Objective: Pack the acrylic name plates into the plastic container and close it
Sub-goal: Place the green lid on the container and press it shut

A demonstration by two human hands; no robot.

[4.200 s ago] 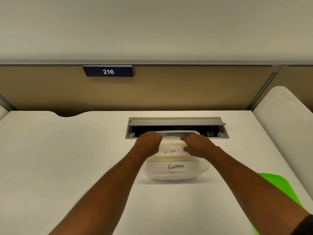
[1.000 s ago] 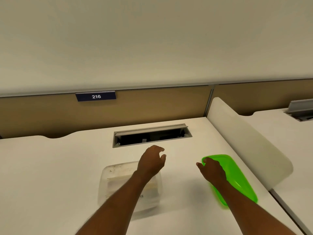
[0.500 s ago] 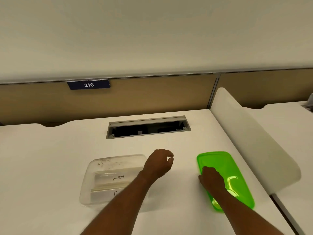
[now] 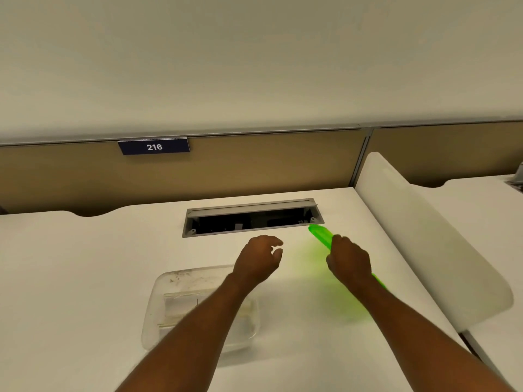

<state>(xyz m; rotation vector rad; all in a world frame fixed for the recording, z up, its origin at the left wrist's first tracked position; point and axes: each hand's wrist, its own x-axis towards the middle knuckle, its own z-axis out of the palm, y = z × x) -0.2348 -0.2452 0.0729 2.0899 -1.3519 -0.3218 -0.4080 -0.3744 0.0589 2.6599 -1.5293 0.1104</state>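
Observation:
A clear plastic container (image 4: pixel 167 301) sits open on the white desk, with acrylic name plates (image 4: pixel 181 304) lying inside it; my left forearm crosses over its right part. My right hand (image 4: pixel 349 260) grips a green translucent lid (image 4: pixel 319 234), lifted off the desk and tilted on edge, casting a green glow on the desk. My left hand (image 4: pixel 260 257) hovers between the container and the lid, fingers loosely curled and apart, holding nothing.
An open cable tray slot (image 4: pixel 252 217) is cut into the desk just behind my hands. A brown partition with a "216" sign (image 4: pixel 154 147) runs along the back. A white curved divider (image 4: pixel 424 236) bounds the desk on the right.
My right hand has picked the green lid up from flat on the desk and tilted it on edge. My left hand stays open above the desk beside the container.

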